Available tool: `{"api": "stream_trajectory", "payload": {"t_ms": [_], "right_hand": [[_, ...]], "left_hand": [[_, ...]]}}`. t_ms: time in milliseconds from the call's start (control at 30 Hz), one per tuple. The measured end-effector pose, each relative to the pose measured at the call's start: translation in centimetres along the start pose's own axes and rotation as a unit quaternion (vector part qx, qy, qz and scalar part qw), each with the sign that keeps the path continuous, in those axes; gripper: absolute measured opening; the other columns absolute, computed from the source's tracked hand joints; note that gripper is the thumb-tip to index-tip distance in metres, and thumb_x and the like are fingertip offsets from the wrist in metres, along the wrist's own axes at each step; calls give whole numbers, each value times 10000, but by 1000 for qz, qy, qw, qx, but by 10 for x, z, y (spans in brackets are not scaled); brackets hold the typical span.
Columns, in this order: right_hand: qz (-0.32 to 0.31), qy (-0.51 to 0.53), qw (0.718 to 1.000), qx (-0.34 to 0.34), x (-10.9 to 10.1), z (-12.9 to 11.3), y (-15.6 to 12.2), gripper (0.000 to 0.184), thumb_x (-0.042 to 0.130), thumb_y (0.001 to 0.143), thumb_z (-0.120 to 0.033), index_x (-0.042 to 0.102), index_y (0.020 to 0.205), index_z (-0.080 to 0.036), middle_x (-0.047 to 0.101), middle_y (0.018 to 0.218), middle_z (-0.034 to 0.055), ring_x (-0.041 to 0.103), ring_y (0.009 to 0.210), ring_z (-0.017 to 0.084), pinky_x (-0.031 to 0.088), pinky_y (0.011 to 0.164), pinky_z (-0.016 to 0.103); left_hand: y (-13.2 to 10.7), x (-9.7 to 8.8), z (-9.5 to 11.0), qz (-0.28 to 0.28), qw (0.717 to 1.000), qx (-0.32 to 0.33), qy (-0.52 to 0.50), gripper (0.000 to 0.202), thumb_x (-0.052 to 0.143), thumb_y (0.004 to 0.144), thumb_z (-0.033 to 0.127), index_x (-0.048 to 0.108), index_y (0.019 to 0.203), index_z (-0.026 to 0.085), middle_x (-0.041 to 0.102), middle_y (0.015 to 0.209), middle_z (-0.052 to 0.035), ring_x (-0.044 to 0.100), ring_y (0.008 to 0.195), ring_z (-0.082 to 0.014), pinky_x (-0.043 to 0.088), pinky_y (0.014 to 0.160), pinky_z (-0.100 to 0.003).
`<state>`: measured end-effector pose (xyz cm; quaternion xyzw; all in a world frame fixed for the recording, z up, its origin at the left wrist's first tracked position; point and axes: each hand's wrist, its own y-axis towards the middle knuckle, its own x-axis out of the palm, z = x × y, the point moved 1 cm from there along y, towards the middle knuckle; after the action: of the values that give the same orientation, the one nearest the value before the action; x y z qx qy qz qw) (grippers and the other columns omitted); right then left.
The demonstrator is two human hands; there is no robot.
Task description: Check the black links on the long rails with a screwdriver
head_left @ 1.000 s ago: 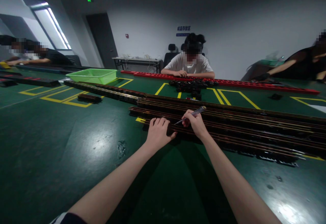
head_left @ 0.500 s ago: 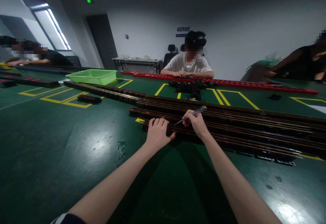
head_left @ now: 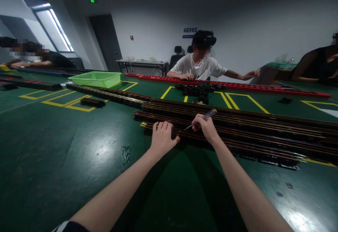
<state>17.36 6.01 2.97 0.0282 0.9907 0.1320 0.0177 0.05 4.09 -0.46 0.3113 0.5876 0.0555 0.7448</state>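
Note:
Several long dark rails (head_left: 250,130) lie side by side across the green table (head_left: 66,154). My left hand (head_left: 162,138) rests on the near end of the front rail, fingers curled over it and thumb against its side. My right hand (head_left: 207,128) pinches a clear-handled screwdriver (head_left: 202,118) like a pen, its tip pointing down-left at the rail just right of my left hand.
A green plastic basket (head_left: 96,78) sits at the back left. A long red strip (head_left: 237,86) and a heap of small black parts (head_left: 198,89) lie in front of a seated person in a white shirt. Other people sit at the far left and right. Yellow lines mark the table.
My hands have hardly moved; the screwdriver has shifted slightly right. The person opposite has stretched one arm out to the right along the red strip.

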Motion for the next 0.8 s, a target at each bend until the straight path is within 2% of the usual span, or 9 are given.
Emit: {"api": "stream_trajectory", "payload": {"t_ms": [333, 533, 800], "right_hand": [[19, 38, 999, 3, -3, 6, 3, 160, 509, 583, -243, 526, 445, -165, 495, 388, -10, 462, 362, 93, 365, 370, 200], [65, 47, 997, -8, -7, 10, 5, 163, 488, 567, -230, 514, 418, -170, 455, 356, -17, 416, 332, 82, 325, 339, 192], [37, 29, 999, -15, -6, 11, 5, 183, 493, 604, -243, 505, 434, -175, 466, 377, -14, 426, 356, 88, 338, 358, 201]], "left_hand": [[-1, -1, 0, 9, 1000, 21, -9, 261, 565, 767, 324, 580, 981, 175, 612, 1013, -67, 513, 1010, -245, 290, 994, -436], [-1, 0, 0, 11, 999, 33, -17, 230, 516, 801, 281, 584, 990, 170, 612, 1021, -62, 520, 1003, -223, 306, 989, -414], [-1, 0, -1, 4, 999, 37, -24, 237, 512, 809, 283, 582, 1009, 177, 609, 1039, -59, 516, 1010, -218, 304, 992, -410]]}}
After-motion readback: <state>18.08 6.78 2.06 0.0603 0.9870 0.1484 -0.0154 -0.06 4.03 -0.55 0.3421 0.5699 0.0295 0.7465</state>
